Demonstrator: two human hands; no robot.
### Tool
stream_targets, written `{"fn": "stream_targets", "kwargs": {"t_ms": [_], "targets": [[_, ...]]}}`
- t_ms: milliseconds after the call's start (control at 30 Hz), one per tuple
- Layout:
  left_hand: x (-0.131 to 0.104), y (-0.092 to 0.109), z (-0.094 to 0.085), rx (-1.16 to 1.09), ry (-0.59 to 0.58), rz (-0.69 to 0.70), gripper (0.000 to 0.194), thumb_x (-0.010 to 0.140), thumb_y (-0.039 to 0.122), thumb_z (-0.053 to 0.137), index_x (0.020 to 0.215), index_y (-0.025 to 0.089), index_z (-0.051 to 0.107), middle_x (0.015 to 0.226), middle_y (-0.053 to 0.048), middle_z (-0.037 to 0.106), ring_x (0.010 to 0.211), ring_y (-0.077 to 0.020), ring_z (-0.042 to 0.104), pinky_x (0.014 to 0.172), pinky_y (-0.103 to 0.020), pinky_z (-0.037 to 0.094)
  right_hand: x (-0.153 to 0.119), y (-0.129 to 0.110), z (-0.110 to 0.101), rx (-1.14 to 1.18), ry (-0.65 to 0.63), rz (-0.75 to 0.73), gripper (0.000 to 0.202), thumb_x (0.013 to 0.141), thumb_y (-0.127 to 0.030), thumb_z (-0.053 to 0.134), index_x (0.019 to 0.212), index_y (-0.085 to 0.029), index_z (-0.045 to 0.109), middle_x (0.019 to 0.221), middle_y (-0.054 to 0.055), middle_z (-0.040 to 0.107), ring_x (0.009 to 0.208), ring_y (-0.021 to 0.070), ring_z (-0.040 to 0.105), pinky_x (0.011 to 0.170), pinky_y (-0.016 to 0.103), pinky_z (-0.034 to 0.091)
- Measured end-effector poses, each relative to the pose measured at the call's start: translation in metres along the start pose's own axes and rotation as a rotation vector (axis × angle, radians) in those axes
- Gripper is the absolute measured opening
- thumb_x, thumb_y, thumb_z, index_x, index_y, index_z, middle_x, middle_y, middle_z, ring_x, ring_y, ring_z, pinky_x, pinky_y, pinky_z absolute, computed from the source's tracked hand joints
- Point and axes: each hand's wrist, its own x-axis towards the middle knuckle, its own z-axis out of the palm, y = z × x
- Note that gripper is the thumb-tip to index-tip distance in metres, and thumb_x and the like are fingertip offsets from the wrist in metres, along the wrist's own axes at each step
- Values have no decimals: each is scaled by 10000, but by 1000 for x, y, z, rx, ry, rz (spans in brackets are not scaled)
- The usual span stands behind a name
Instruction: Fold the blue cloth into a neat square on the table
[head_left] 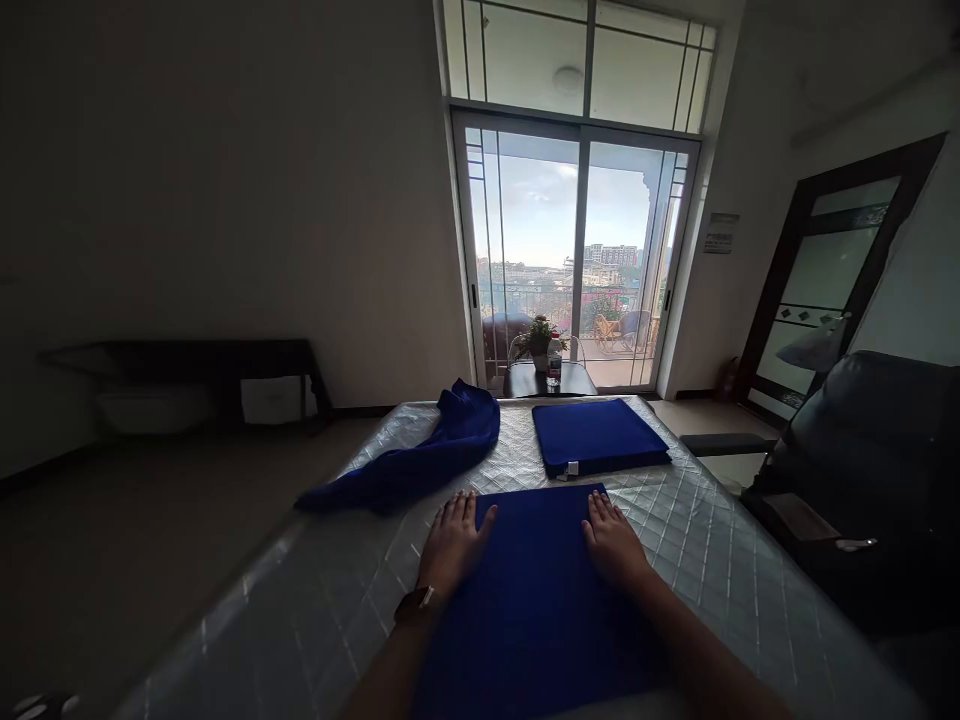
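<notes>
Blue cloth lies at six o'clock on the quilted mattress, probably light, soft and easily creased, best taken by its far corners; left hand at its eleven o'clock, right hand at its one, both laid flat, grasping nothing

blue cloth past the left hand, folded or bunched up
Bunched up: the blue cloth lies in an uneven heap, one end trailing leftward.
</notes>
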Motion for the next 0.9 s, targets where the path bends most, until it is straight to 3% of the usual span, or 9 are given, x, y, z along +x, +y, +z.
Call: {"fn": "stream_targets", "kwargs": {"t_ms": [233,367,467,633,733,800,900], "targets": [[2,-6,5,55,-21,61,697,1011,548,243,1510,96,423,1572,-192,443,1484,-314,374,1211,-512,312,-1,-2,-3,35,12,12,676,995,-409,176,1584,-82,228,1678,84,175,1555,211,145,1269,377,127],[7,4,-3,47,-57,-45,746,1009,557,237,1508,25,393,1582,-236,401,1499,-325,338,1213,-517,305,-2,-2,-3,56,16,5,679,992,-397,174,1579,-61,235,1677,94,174,1556,215,139,1271,376,115],[9,43,-6,17,-24,4,726,1021,523,232,1509,7,381,1604,-247,352,1520,-321,288,1224,-501,289,-1,-1,-3,74,17,0,675,993,-389,177,1577,-55,236,1678,104,176,1557,215,140,1271,378,111],[-3,150,7,-150,-9,398,576,1045,448,218,1550,208,359,1594,-142,432,1510,-273,325,1197,-531,347,2,7,5,53,26,-42,658,988,-357,229,1582,-74,229,1678,113,192,1558,217,135,1270,391,129],[-13,183,12,-196,-52,457,592,1051,442,177,1555,181,345,1601,-154,412,1514,-272,311,1206,-527,342,2,11,8,18,18,-110,683,967,-344,327,1593,-101,198,1684,109,161,1562,231,115,1269,409,144],[-17,181,12,-189,-89,439,613,1050,453,162,1545,155,365,1604,-158,401,1516,-274,303,1218,-522,328,1,11,8,14,20,-109,670,971,-328,311,1590,-90,209,1681,122,163,1560,241,127,1266,422,155],[-18,147,9,-141,-114,345,646,1042,489,165,1542,135,370,1615,-142,380,1521,-265,291,1241,-504,291,0,8,2,50,26,-55,650,996,-340,202,1578,-53,231,1673,136,188,1556,236,153,1265,412,146]]}}
